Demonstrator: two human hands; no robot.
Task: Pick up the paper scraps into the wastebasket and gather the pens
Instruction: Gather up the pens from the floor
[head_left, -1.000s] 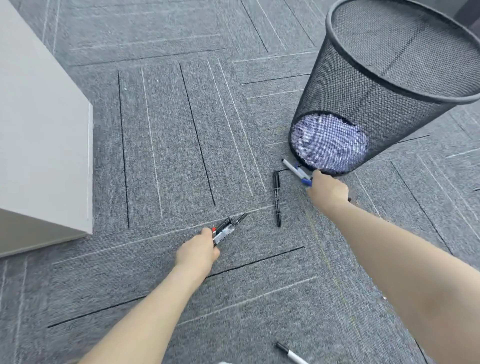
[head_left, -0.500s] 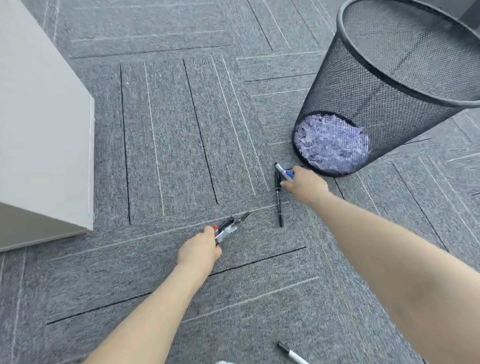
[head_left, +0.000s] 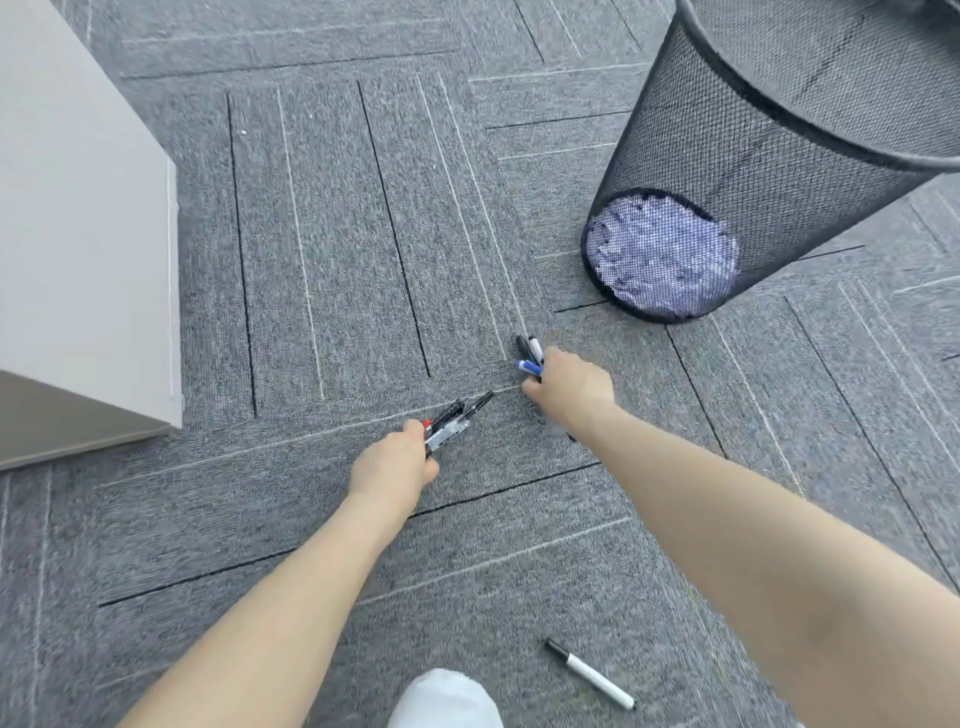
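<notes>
Grey carpet tiles (head_left: 337, 234) are covering the floor, running under and all around the fingers, their thin dark and pale lines lying in alternating directions from tile to tile. A pale grey cabinet or box (head_left: 78, 234) is standing well to the left of the fingers and farther away, its corner pointing toward them and its lower face lying in shadow. A white shoe tip (head_left: 447, 699) is showing at the bottom edge, nearer than the fingers.
</notes>
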